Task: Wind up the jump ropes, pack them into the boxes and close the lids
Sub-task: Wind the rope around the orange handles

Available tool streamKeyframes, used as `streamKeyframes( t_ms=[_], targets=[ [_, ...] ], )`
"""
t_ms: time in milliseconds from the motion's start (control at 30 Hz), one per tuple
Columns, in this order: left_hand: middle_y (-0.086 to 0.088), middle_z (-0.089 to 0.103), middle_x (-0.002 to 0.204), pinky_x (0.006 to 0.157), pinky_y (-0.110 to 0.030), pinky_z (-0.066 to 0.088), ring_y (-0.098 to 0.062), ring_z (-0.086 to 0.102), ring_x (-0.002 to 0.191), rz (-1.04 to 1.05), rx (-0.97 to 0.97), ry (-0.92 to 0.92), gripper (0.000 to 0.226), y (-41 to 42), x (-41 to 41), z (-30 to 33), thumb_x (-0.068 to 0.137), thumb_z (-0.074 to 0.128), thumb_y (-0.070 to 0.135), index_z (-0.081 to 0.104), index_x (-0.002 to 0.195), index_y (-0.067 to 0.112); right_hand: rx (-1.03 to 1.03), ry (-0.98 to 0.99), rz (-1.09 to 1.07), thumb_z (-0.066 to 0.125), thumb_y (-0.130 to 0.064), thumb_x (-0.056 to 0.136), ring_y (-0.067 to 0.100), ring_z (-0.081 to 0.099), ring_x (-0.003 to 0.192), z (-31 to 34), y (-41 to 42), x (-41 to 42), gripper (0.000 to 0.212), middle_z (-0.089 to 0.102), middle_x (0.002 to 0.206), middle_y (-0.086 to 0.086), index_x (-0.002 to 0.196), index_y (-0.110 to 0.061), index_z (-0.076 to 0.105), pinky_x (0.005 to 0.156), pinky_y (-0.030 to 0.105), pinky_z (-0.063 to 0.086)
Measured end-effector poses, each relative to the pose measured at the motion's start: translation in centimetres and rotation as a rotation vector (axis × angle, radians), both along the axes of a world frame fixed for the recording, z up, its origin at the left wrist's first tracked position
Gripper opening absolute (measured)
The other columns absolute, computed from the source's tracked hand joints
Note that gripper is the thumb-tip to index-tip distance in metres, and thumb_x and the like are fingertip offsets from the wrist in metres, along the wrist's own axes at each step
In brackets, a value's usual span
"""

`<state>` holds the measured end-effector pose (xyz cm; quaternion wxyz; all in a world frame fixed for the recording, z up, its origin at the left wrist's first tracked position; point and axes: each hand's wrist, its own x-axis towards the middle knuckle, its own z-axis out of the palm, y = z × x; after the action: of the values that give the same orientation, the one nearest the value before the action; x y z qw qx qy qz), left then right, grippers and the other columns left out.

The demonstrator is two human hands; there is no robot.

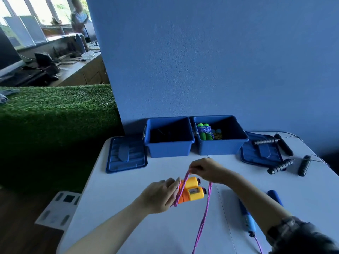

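My left hand [161,195] grips the two orange-and-yellow handles [192,191] of a jump rope above the white table [128,226]. Its pink-purple rope [204,215] loops over the handles and trails down toward me. My right hand [207,169] pinches the rope just above the handles. Two open blue boxes stand at the back: the left box [168,149] looks dark inside, the right box [222,148] holds a wound green-handled rope [206,133]. One lid [126,154] lies left of the boxes, the other lid [261,152] right of them.
Black-handled ropes [280,166] lie at the table's right, partly on the right lid. A blue-handled rope [247,217] lies near my right forearm. A blue partition wall stands behind the boxes. Green turf [55,110] borders the left; a white sheet [58,209] lies on the floor.
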<state>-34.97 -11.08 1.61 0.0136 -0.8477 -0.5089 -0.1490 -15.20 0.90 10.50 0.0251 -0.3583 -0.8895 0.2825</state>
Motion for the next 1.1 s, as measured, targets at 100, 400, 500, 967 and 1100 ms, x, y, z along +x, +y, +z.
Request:
streamKeyframes(
  t_ms=[100, 400, 500, 967, 1100],
  targets=[
    [-0.007, 0.063, 0.102, 0.049, -0.026, 0.043, -0.022, 0.063, 0.066, -0.067, -0.017, -0.074, 0.052, 0.0, 0.3, 1.3, 0.101, 0.027, 0.046, 0.037, 0.136, 0.009, -0.057, -0.004, -0.02, 0.058, -0.028, 0.092, 0.004, 0.058, 0.083, -1.2, 0.8, 0.7, 0.019, 0.071, 0.097, -0.005, 0.101, -0.018, 0.071, 0.072, 0.014, 0.041],
    [0.0, 0.056, 0.119, 0.072, -0.024, 0.05, -0.015, 0.061, 0.091, 0.019, -0.082, -0.38, 0.057, -1.1, 1.4, 3.2, 0.094, 0.045, 0.052, 0.023, 0.143, 0.034, -0.197, 0.114, -0.164, 0.055, 0.006, 0.084, 0.006, 0.055, 0.066, -3.7, 0.5, 1.8, 0.026, 0.063, 0.07, -0.002, 0.074, -0.013, 0.069, 0.066, 0.023, 0.047],
    [0.004, 0.056, 0.114, 0.073, -0.031, 0.053, -0.016, 0.061, 0.091, 0.169, 0.004, -0.474, 0.05, -0.5, 1.3, 3.9, 0.094, 0.041, 0.052, 0.03, 0.141, 0.038, -0.313, 0.183, -0.28, 0.05, 0.008, 0.087, 0.008, 0.047, 0.046, -4.4, -0.4, 1.9, 0.039, 0.05, 0.048, -0.005, 0.056, -0.016, 0.054, 0.051, 0.022, 0.04],
    [-0.01, 0.056, 0.111, 0.072, -0.038, 0.044, -0.035, 0.059, 0.098, 0.989, -0.011, -0.629, 0.047, 3.7, -2.7, 4.3, 0.093, 0.047, 0.05, 0.038, 0.133, 0.027, -0.202, 0.236, -0.16, 0.051, -0.03, 0.096, 0.007, 0.033, 0.049, -4.6, -7.2, -1.6, 0.03, 0.044, 0.058, -0.001, 0.092, -0.005, 0.067, 0.054, 0.024, 0.032],
    [-0.008, 0.054, 0.103, 0.067, -0.036, 0.044, -0.035, 0.062, 0.089, 0.854, -0.059, -0.332, 0.047, 2.5, -3.9, 2.9, 0.096, 0.043, 0.046, 0.034, 0.137, 0.025, -0.067, 0.15, -0.061, 0.048, -0.035, 0.096, 0.014, 0.037, 0.054, -3.2, -7.9, -1.2, 0.03, 0.045, 0.058, -0.004, 0.084, -0.011, 0.064, 0.056, 0.028, 0.031]
  ],
)
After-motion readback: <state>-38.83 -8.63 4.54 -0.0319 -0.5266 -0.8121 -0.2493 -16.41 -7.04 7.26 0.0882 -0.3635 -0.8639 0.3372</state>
